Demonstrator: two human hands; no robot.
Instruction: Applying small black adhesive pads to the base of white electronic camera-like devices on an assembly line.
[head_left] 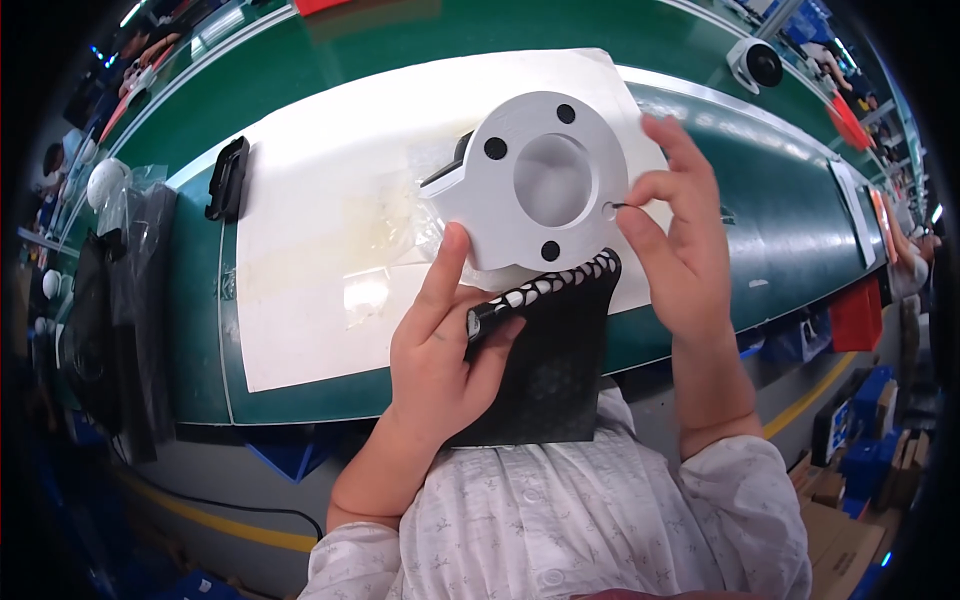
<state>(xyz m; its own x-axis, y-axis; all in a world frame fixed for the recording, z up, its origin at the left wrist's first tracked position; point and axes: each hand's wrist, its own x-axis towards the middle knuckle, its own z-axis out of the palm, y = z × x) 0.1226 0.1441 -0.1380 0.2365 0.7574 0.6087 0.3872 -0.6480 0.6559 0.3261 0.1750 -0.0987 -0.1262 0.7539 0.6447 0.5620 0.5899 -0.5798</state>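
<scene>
A white round-bodied housing [590, 140] lies on the white sheet with a large round hollow in its face. Three black round pads [494, 149] sit in its small recesses, and a bare recess shows at its right edge. My right hand [675, 235] pinches a small dark pad [622, 206] between thumb and forefinger, right at that recess. With my left hand [440, 345] I grip a black sheet [545, 380], bent over along its top, where round cut-outs show white. My left forefinger reaches up to the housing's lower left edge.
The white sheet [310, 230] covers part of the green worktable [770, 240]. A black tray-like part [228, 180] lies at its left edge. Clear plastic film is beside the housing. A white device with a black front [756, 66] stands far right. Other people work in the background.
</scene>
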